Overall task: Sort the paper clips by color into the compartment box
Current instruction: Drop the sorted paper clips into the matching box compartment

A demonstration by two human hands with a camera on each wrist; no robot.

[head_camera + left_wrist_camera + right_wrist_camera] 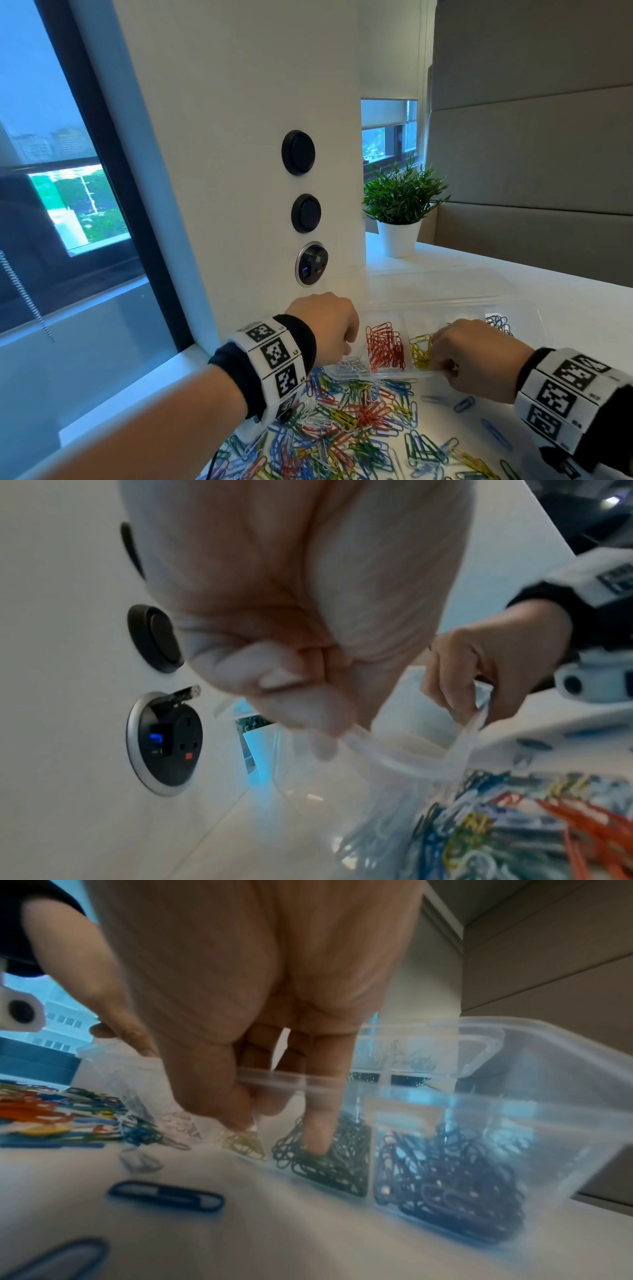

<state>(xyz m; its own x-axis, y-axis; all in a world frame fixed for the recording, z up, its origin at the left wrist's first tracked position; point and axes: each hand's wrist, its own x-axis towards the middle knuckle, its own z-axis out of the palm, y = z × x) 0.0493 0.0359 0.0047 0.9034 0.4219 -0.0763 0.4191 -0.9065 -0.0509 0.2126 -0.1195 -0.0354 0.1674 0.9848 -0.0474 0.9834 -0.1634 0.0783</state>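
Room: a white desk beside a window, with a potted plant behind.
Head view: the clear box holds sorted red clips and yellow clips; the mixed pile lies just in front.
Left wrist view: the left hand pinches the box's near rim.
Right wrist view: the right hand has its fingers curled over the rim, one fingertip in the green clips; whether it holds a clip cannot be told.
Handling: the clips look light, stiff, springy and prone to tangle, so pinch one by its loop.

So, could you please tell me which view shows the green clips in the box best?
The right wrist view: the green clips fill their compartment of the box, with a finger of the right hand dipped in. In the head view that hand covers the compartment. The left wrist view is too blurred to single them out.
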